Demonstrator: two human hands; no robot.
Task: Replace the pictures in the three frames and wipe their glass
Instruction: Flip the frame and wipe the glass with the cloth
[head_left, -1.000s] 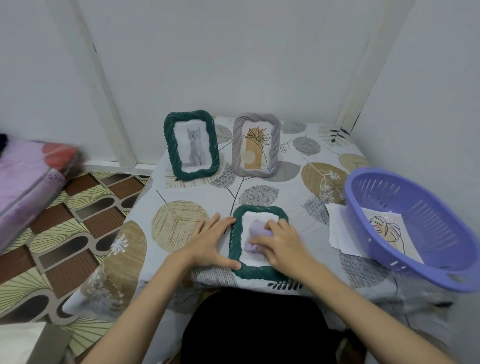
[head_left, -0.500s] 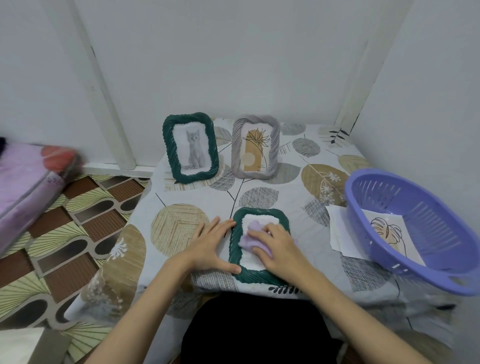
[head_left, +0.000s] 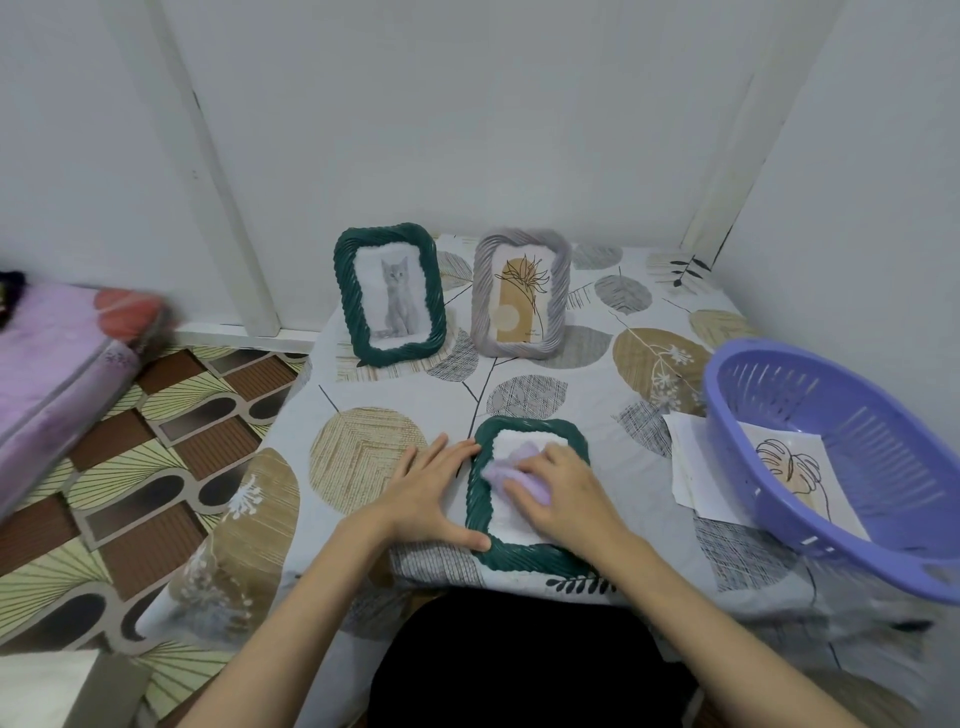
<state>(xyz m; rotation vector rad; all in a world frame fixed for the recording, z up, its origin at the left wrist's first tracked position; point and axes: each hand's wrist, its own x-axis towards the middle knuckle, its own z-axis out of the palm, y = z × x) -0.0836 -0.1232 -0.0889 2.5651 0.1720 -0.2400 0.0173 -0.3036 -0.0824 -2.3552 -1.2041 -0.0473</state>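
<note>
A dark green frame (head_left: 527, 558) lies flat at the table's near edge. My right hand (head_left: 563, 496) presses a lilac cloth (head_left: 519, 475) onto its glass, fingers curled over the cloth. My left hand (head_left: 431, 491) lies flat on the tablecloth against the frame's left side, thumb on its lower left corner. At the back stand a green frame with a grey kitten picture (head_left: 390, 296) and a grey frame with a plant drawing (head_left: 521, 293).
A purple plastic basket (head_left: 852, 470) at the right holds a leaf line drawing (head_left: 787, 467); white sheets (head_left: 691, 467) lie under its left rim. Walls close the back and right. A pink mattress (head_left: 57, 364) lies on the patterned floor at left.
My right hand has rubbed the cloth around on the glass of the flat frame, ending a little to the right. My left hand has stayed put.
</note>
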